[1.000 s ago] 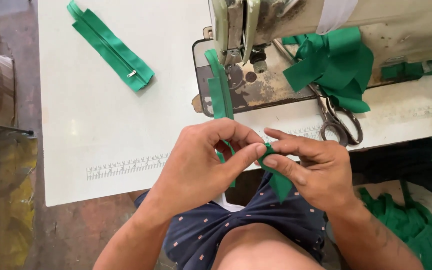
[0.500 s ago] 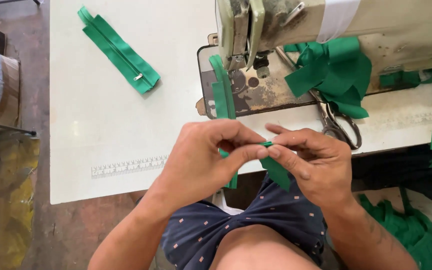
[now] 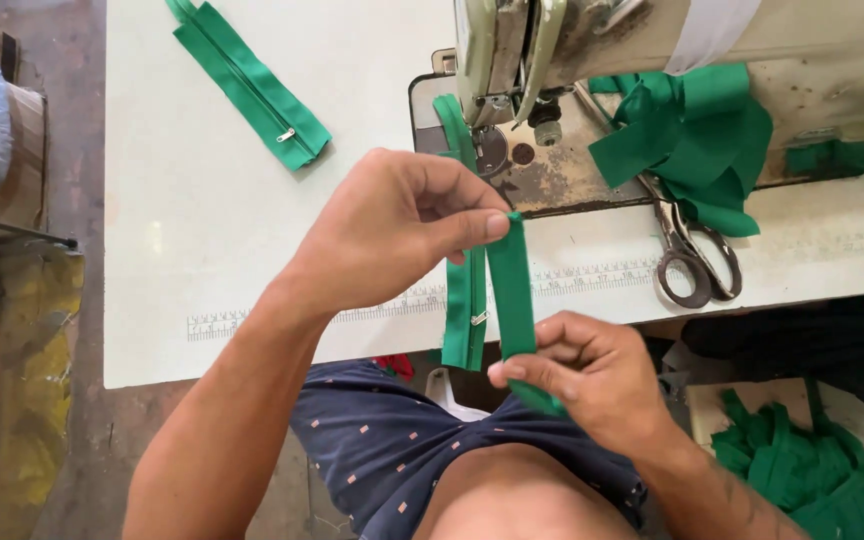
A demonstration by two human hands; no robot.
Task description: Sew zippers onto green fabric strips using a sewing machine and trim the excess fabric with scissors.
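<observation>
My left hand (image 3: pixel 392 230) pinches the top end of a green fabric strip (image 3: pixel 512 290) between thumb and forefinger. My right hand (image 3: pixel 592 380) grips the strip's lower end, so it is stretched straight between both hands above the table's front edge. Beside it a green zipper (image 3: pixel 467 300) runs from under the sewing machine's presser foot (image 3: pixel 497 140) down over the table edge.
An old sewing machine (image 3: pixel 652 40) stands at the back right with green fabric pieces (image 3: pixel 692 140) by it. Scissors (image 3: pixel 692 260) lie on the white table (image 3: pixel 202 220). Another green zipper (image 3: pixel 252 85) lies at the back left. More green fabric (image 3: pixel 802 465) sits low at right.
My hands have drawn apart: the left rose towards the machine, the right dropped towards my lap, and the bunched green strip is now pulled out straight between them.
</observation>
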